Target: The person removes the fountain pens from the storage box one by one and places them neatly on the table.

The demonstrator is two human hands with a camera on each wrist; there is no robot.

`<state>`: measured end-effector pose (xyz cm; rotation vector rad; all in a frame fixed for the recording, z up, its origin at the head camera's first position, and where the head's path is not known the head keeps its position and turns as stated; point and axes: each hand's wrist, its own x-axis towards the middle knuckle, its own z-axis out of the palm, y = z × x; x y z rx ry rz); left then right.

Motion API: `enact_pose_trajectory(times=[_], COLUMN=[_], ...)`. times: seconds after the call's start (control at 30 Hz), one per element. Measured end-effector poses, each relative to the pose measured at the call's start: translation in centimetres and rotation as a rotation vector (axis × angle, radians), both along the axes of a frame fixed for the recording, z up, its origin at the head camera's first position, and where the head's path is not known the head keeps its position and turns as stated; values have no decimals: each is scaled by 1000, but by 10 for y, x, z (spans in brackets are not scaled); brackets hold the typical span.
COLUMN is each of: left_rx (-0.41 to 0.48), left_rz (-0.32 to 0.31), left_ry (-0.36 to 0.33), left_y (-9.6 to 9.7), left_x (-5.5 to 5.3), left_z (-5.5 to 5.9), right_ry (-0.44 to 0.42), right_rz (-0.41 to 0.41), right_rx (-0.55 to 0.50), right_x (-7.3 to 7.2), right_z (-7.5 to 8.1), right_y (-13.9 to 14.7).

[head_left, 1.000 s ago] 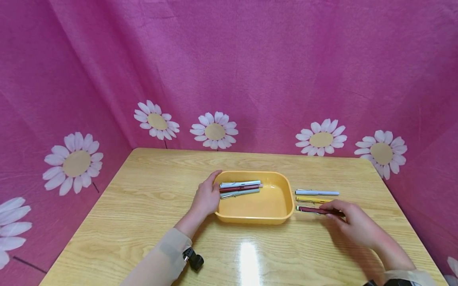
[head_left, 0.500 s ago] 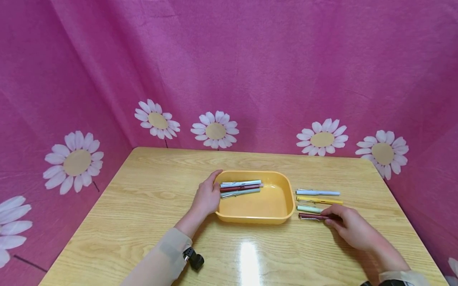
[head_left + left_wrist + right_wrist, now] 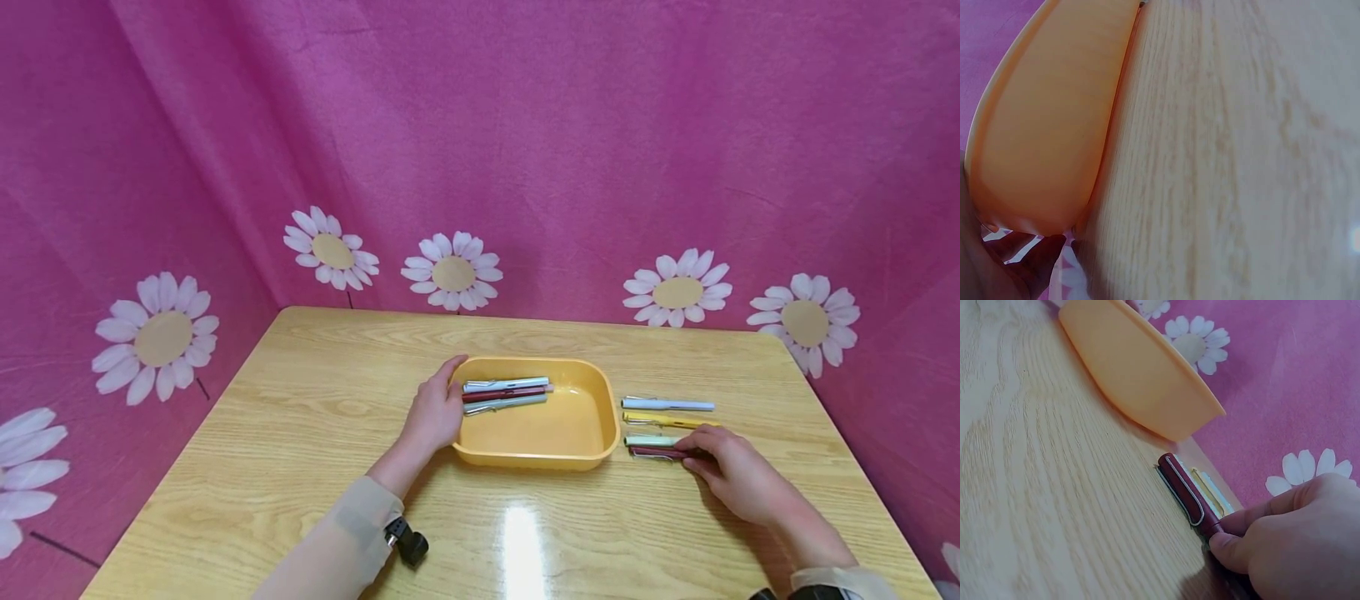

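My left hand (image 3: 435,414) grips the left end of a yellow plastic tray (image 3: 534,458); in the left wrist view the fingers (image 3: 1038,262) curl against its end wall. With thumb and index finger my right hand (image 3: 742,479) pinches a dark red pen (image 3: 1188,490) with a wire clip, low at the table surface. Beside it, on the far side, lies a mint green pen (image 3: 649,441), partly hidden by the fingers. Farther back are a yellow pen (image 3: 660,420) and a light blue pen (image 3: 671,405), roughly parallel.
Inside the tray, at its left, lie a pale blue pen (image 3: 517,384), a dark red pen (image 3: 504,395) and a grey-green pen (image 3: 510,403); a pink end pokes out among them. Pink flowered cloth (image 3: 555,167) stands behind and beside the wooden table (image 3: 300,417).
My right hand has drawn the dark red pen toward the table's front, uncovering the mint green pen, then set it close alongside. The left hand and the tray have stayed put.
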<state>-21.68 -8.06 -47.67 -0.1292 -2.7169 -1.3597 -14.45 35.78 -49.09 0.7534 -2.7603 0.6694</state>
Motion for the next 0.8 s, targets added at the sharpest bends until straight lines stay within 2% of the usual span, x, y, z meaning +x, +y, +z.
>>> enact_pose_trajectory(times=[0.23,0.4,0.6,0.8], left_rx=[3,2,6,6], left_rz=[-6,-11,-6,-5], left_ry=[11,13,-16,-19], left_y=[0,-1,0,0], left_x=[0,-1,-1,0], left_z=[0,0,1,2], right_ry=[-4,12,-38,-19], right_rz=[4,16,-10,35], right_rx=[-40,-51,-46,-98], right_x=[-1,-4,-8,-13], right_z=[2,15,33,45], right_y=[2,-5,-20,-38])
